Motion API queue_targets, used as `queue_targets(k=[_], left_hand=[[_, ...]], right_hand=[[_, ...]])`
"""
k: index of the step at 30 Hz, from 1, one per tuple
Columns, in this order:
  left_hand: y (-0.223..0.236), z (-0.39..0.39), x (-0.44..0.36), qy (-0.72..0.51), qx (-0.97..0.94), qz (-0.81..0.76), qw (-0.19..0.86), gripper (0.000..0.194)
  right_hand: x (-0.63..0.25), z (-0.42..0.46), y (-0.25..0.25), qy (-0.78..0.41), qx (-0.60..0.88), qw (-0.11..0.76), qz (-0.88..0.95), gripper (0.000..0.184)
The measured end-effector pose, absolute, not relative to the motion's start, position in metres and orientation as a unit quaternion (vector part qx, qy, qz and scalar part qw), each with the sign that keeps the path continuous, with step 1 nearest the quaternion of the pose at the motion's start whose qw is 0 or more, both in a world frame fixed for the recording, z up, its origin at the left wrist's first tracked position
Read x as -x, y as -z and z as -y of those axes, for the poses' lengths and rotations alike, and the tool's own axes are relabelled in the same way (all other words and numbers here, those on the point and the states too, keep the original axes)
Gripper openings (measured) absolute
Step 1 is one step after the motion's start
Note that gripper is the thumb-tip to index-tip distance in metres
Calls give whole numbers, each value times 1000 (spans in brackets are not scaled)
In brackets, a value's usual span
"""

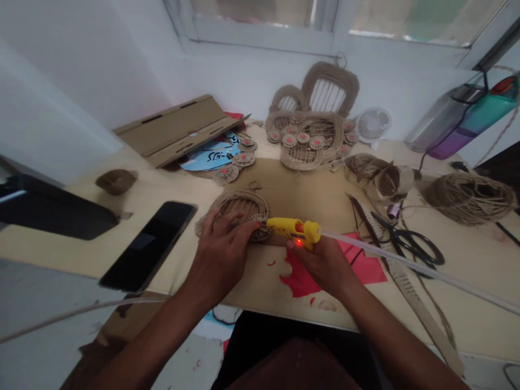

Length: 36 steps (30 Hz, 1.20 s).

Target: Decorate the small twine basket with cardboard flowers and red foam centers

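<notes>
My right hand (325,262) is closed around the handle of a yellow glue gun (282,227), whose small red light is lit. A long clear glue stick (374,246) sticks out of its back end. The gun's nozzle points left, at a pleated jute rosette (260,234) on the front edge of a twine-wrapped frame (247,200). My left hand (221,249) grips this frame from the left, fingers bent over it and one fingertip at the rosette. Part of the frame is hidden under the left hand. Whether the nozzle touches the rosette, I cannot tell.
Black scissors (418,246), a cardboard strip (406,287) and a twine ball (467,197) lie on the right. Red paper (317,273) sits under my right hand. A phone (150,246) lies left. Twine frames with rosettes (312,141) and a small fan (372,124) stand behind.
</notes>
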State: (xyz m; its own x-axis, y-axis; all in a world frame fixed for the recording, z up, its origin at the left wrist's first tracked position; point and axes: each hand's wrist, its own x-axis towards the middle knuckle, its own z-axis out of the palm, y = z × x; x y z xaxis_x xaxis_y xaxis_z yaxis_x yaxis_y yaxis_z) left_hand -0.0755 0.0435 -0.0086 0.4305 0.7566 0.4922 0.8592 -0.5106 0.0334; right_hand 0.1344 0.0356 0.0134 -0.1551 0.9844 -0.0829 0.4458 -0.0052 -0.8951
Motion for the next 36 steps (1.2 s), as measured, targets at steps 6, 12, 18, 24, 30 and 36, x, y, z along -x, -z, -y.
queue_targets(k=[6,12,18,24,30,36], left_hand=[[4,-48,75,206,849,478,93,38],[-2,-57,71,186,856,476,76,34],[-8,-59,74,211,843,494,29,32],[-9,-47,78,265,816,514,12,28],[5,-48,75,227,837,494,61,39],[4,-45,72,194,844,492,87,40]], right_hand=[[-144,-34,-17,-385,576,384,610,23],[-144,-35,-12,-369,575,418,599,21],[-145,-36,-8,-381,564,438,588,24],[-145,-37,-8,-402,556,439,580,27],[-146,-36,-11,-403,572,420,578,29],[-146,-36,-9,-407,577,426,565,29]])
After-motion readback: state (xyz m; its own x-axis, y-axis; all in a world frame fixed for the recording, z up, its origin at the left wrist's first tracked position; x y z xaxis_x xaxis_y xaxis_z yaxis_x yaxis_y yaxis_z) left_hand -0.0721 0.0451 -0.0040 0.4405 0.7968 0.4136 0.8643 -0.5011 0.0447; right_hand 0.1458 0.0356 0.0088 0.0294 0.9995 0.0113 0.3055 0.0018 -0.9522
